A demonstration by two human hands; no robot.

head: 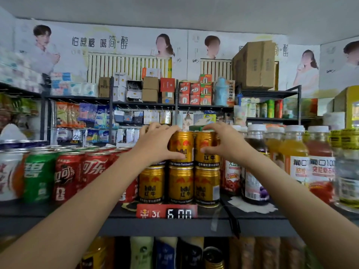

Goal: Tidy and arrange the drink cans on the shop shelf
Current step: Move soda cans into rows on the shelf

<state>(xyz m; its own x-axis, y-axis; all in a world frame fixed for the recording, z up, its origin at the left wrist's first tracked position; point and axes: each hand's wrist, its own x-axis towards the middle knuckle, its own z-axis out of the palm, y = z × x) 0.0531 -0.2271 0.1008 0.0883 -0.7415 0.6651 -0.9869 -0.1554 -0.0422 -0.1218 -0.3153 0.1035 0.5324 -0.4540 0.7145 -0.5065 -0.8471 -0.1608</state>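
Note:
Gold Red Bull cans stand stacked two high on the dark shelf (174, 228). The bottom row shows three cans (180, 184). In the top row I see two cans side by side. My left hand (155, 143) grips the left top can (181, 147), fingers over its rim and thumb across its front. My right hand (223, 141) grips the right top can (206, 150) the same way, thumb on its front. A third top can behind my left hand is mostly hidden.
Red cola cans (95, 169) and a green can (38, 175) stand left of the gold stack. Juice bottles (295, 158) crowd the right side. A red price tag (167, 211) hangs on the shelf edge. More bottles sit on the lower shelf (167, 253).

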